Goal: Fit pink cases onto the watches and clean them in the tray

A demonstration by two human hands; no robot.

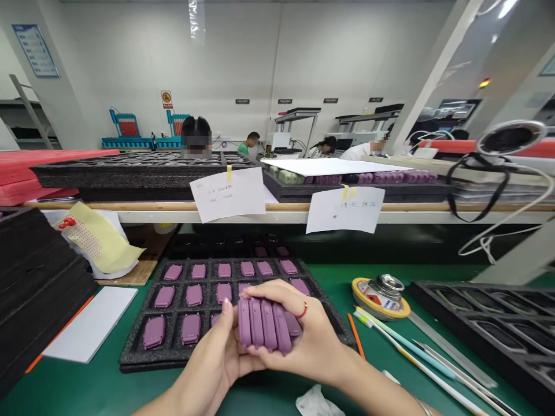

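Note:
My right hand is wrapped round a row of several purple watch-like casings, held side by side on edge. My left hand cups the row from the left and below, its thumb upright along the end casing; part of its fingers is hidden behind the casings. Both hands are over the front of a black foam tray. In the tray's pockets lie more purple casings in rows, some hidden by my hands.
Right of the tray are a yellow-rimmed round dish with a metal-topped dispenser, a toothbrush and a steel ruler. Another black tray stands far right. Stacked black foam and a white pad lie left. A shelf edge crosses ahead.

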